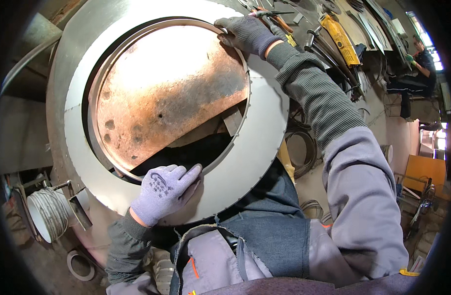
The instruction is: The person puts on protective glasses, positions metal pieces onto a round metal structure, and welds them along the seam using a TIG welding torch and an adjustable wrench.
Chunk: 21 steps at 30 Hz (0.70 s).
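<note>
A wide flat metal ring [257, 132] lies in front of me, with small tack marks along its outer edge. Inside its opening sits a narrow metal hoop [101, 129], and a gap shows between the two at the left. My left hand [165, 191], in a pale purple knit glove, rests at the near rim, fingers bent over the hoop's edge and thumb out to the right. At the far right of the rim, my right hand [247, 35] in a darker grey glove grips the hoop's edge. Through the opening a rusty, brown-stained plate [171, 93] is visible.
Beyond my right hand lie a yellow angle grinder [339, 40], a hammer [311, 38] and several other tools. Coiled wire [301, 155] lies right of the ring. A wire-wound spool [49, 212] stands at the left. Another person [422, 69] sits at the far right.
</note>
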Each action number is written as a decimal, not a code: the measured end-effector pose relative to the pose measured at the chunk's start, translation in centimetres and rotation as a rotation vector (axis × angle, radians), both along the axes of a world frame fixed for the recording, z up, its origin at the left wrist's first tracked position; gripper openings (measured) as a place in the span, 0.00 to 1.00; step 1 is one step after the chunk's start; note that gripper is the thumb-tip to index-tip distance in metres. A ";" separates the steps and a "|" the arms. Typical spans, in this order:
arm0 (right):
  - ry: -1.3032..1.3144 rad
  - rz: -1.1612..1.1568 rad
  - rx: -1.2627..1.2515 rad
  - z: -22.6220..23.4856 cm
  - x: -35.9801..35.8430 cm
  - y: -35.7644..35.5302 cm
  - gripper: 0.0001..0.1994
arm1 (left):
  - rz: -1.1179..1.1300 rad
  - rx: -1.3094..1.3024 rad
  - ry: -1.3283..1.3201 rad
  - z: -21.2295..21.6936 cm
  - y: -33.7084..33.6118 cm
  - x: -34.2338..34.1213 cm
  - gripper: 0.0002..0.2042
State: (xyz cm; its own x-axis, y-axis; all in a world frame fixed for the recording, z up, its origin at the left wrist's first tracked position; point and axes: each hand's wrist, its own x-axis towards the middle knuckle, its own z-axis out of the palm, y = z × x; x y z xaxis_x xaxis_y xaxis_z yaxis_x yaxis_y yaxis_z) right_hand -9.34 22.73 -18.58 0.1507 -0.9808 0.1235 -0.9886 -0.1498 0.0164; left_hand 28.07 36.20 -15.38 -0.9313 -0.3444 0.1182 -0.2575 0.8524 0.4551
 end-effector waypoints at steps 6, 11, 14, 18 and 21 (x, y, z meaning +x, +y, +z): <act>-0.032 -0.095 0.147 -0.6 0.2 -2.2 0.11 | -0.005 -0.045 -0.081 -0.3 -0.3 0.0 0.16; -0.293 0.327 -0.336 -5.3 -4.7 -6.4 0.12 | -0.031 -0.002 0.022 0.0 -0.8 -0.9 0.17; -0.002 0.088 -0.041 -0.3 -0.5 -4.2 0.12 | 0.007 -0.004 0.002 -0.3 -0.5 0.3 0.17; 0.073 0.015 0.074 -1.3 -1.5 -4.4 0.10 | -0.030 -0.032 -0.031 -0.4 -0.2 -0.3 0.16; 0.074 0.179 -0.045 -0.7 -1.4 -3.3 0.11 | 0.004 -0.032 -0.059 -0.2 0.4 0.1 0.17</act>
State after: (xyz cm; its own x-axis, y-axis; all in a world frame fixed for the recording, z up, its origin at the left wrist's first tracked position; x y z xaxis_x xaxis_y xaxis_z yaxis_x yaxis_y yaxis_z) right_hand -10.78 19.38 -19.26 0.3321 -0.9314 0.1487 -0.9422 -0.3202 0.0987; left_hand 28.17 36.63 -15.56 -0.9357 -0.3449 0.0742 -0.2863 0.8654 0.4113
